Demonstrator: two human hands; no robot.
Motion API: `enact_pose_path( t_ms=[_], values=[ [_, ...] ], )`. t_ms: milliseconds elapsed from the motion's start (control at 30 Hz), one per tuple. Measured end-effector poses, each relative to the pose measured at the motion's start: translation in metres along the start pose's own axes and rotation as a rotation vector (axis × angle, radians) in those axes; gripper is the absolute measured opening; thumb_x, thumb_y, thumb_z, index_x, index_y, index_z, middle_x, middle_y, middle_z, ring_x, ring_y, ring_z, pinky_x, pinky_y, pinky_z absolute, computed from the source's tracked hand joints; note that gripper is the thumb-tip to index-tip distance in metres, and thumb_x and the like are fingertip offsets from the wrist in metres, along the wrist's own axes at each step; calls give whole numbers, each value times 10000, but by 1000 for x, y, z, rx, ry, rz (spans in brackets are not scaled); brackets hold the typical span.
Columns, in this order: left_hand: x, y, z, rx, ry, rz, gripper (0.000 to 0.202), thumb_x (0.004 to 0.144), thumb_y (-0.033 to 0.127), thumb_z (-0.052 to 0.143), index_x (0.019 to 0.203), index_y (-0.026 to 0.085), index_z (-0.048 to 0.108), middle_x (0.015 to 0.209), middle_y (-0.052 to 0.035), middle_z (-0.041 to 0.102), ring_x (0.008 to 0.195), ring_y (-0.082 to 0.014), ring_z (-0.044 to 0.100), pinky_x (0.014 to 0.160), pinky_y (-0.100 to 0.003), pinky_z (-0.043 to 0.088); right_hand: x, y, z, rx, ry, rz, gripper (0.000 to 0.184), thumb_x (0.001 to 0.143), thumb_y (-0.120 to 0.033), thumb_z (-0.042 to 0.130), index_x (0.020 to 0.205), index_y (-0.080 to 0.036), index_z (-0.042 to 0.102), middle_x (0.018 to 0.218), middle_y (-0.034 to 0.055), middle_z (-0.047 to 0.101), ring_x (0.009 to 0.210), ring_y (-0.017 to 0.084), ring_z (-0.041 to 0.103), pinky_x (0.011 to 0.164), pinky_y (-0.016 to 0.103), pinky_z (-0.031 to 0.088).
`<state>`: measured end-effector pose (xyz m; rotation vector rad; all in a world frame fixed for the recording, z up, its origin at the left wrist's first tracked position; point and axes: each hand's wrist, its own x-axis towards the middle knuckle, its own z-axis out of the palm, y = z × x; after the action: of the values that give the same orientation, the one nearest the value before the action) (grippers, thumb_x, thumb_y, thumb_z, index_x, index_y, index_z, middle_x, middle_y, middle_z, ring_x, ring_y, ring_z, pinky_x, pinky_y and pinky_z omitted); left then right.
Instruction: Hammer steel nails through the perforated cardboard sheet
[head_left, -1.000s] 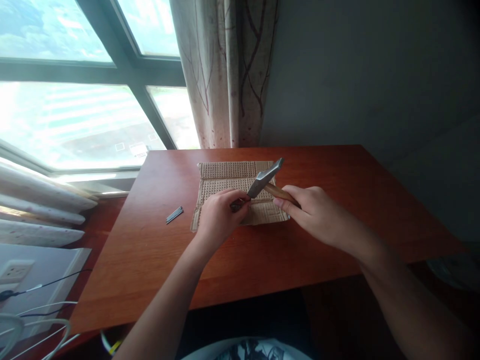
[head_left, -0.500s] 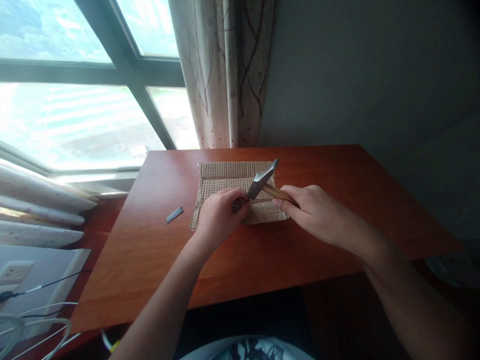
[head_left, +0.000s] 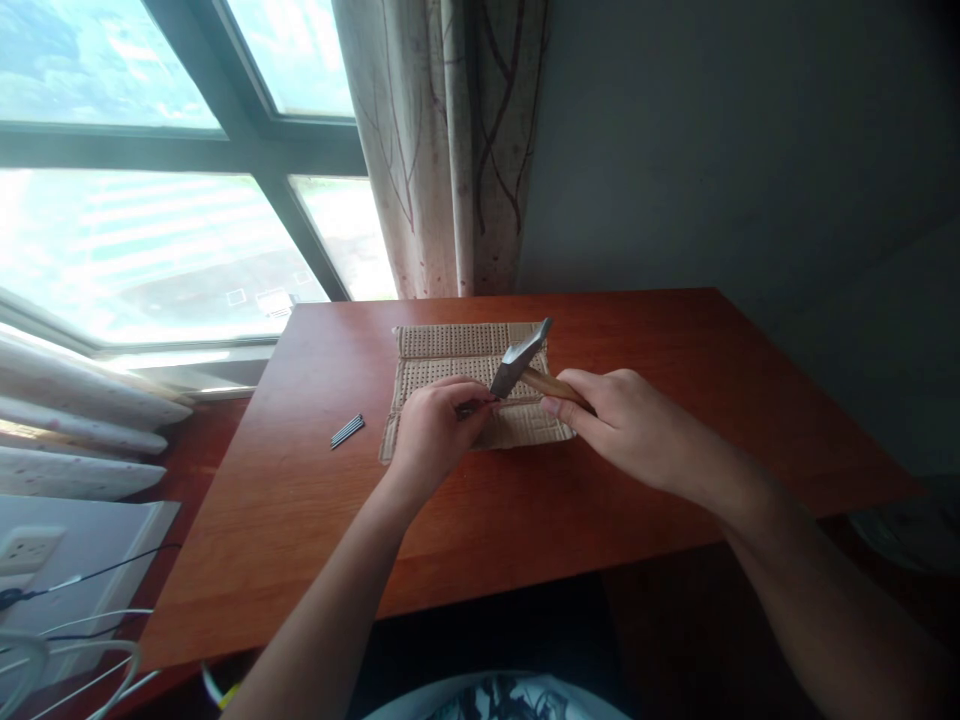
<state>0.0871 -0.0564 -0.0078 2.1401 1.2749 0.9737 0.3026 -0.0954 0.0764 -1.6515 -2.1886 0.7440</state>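
My right hand (head_left: 615, 408) is closed around the wooden handle of a hammer (head_left: 519, 360). The hammer's metal head slants over the cardboard, its lower end right beside the fingertips of my left hand (head_left: 439, 428). Those fingers are pinched together; what they hold is too small and hidden to make out. Under both hands lies a creased sheet of cardboard (head_left: 450, 342) covered in rows of small holes. A small bundle of thin metal nails (head_left: 347, 431) rests on the table to the left of the cardboard.
The reddish-brown wooden table (head_left: 675, 330) has its back edge by a grey wall (head_left: 712, 150) and a patterned curtain (head_left: 420, 150). A window (head_left: 112, 250) is at the left. White cables (head_left: 90, 650) and a wall socket (head_left: 30, 550) sit below it.
The fingers of my left hand have shifted slightly at the hammer head. The hammer stays in my right hand at nearly the same place. The view has moved a touch.
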Motion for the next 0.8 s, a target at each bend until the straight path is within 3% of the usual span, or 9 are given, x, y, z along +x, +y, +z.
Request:
enact_pose_path(
  t_ms=[800],
  values=[
    [-1, -5, 3, -8, 0, -5, 100, 855, 217, 675, 794, 220, 754, 866, -19, 756, 798, -175, 676, 686, -268, 500, -2, 0, 7, 3, 60, -3, 324, 991, -409, 479, 724, -229, 446, 581, -34, 525, 507, 117, 471, 506, 273, 287]
  ],
)
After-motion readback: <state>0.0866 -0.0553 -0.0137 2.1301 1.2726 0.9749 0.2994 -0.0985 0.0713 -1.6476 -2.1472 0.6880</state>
